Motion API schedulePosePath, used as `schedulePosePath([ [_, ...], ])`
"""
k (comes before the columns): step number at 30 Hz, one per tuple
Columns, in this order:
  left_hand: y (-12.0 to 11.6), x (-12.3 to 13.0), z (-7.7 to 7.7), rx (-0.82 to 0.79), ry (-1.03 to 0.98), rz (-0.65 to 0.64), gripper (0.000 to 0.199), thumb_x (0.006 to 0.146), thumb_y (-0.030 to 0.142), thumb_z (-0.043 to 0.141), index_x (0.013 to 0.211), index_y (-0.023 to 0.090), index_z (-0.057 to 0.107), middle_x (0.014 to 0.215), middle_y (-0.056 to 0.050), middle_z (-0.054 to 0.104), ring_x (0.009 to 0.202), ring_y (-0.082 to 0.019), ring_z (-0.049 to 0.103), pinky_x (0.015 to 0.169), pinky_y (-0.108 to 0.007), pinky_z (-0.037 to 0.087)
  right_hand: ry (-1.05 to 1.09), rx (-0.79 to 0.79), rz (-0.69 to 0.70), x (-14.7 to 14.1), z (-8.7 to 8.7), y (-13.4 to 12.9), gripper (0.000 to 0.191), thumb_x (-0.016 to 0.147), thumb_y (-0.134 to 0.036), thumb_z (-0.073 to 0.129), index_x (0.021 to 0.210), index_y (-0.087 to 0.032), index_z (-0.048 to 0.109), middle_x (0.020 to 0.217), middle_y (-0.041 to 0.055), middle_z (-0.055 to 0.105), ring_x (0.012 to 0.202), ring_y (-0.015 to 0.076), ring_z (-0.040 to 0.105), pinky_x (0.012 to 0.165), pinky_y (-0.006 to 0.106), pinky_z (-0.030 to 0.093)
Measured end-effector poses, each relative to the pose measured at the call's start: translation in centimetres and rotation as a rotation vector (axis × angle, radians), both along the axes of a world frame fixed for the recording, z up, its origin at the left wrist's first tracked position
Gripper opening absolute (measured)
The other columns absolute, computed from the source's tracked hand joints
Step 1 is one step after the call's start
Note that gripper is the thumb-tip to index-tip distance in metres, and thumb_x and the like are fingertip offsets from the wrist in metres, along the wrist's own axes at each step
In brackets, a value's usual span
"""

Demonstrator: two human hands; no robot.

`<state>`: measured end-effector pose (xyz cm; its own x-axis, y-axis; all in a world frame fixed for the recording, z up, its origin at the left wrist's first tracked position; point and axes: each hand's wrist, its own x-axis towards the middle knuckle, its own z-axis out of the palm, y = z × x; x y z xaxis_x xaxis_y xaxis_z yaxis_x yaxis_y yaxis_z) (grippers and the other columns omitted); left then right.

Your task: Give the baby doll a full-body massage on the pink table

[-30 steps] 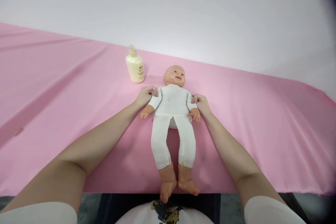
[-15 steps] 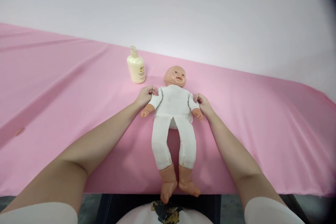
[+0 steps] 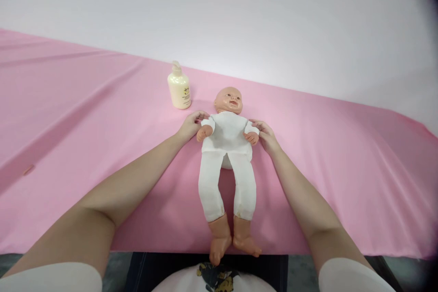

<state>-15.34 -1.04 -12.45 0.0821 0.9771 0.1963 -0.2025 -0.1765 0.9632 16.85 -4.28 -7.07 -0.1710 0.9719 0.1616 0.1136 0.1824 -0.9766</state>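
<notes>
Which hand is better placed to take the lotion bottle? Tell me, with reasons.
Left. The left hand rests at the doll's near shoulder, just below the lotion bottle, with bare pink sheet between. The right hand lies across the doll's body from it.

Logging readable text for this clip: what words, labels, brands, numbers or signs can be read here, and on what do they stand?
Nothing can be quoted.
Cream pump bottle: a small dark emblem with lines of print below it, too small and blurred to read.
Shirt at the bottom edge: a dark and yellow graphic, no letters legible.
Doll and pink cloth: no text or signs.
</notes>
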Motion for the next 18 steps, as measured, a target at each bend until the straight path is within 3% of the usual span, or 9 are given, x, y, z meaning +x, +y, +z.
schedulePosePath([
  [7,-0.35,-0.06,-0.07,0.094,0.103,-0.036,0.044,0.058,0.031,0.081,0.099,0.019,0.070,0.102,-0.005,0.070,0.096,-0.021,0.064,0.087,-0.033,0.048,-0.041,-0.027,0.001,-0.02,0.01,0.09,0.040,0.063,-0.037,0.079,0.097,-0.025,0.061,0.123,0.0056,0.067,0.116,0.0233,0.063,0.105,0.039,0.049],
  [11,-0.33,0.12,0.08,0.056,0.030,0.027,0.051,0.061,0.031,0.082,0.107,0.019,0.064,0.105,-0.006,0.071,0.101,-0.023,0.066,0.087,-0.033,0.048,-0.096,-0.047,-0.091,-0.19,-0.27,0.22,0.050,0.065,-0.052,0.079,0.099,-0.026,0.053,0.105,0.0050,0.068,0.098,0.0216,0.066,0.090,0.037,0.055],
  [14,-0.37,0.22,0.27,0.049,-0.019,0.062,0.052,0.061,0.032,0.084,0.104,0.018,0.058,0.093,-0.003,0.070,0.091,-0.020,0.067,0.085,-0.032,0.048,-0.096,-0.039,-0.128,-0.24,-0.64,0.41,0.053,0.068,-0.057,0.077,0.100,-0.026,0.048,0.101,0.0032,0.066,0.090,0.0191,0.065,0.082,0.033,0.055],
  [18,-0.60,0.23,0.35,0.043,-0.013,0.121,0.050,0.065,0.033,0.083,0.100,0.021,0.050,0.073,0.004,0.061,0.071,-0.014,0.061,0.070,-0.027,0.044,-0.083,0.023,-0.174,-0.33,-0.97,0.65,0.058,0.071,-0.060,0.074,0.106,-0.027,0.041,0.101,0.0009,0.064,0.088,0.0172,0.064,0.082,0.031,0.054],
])
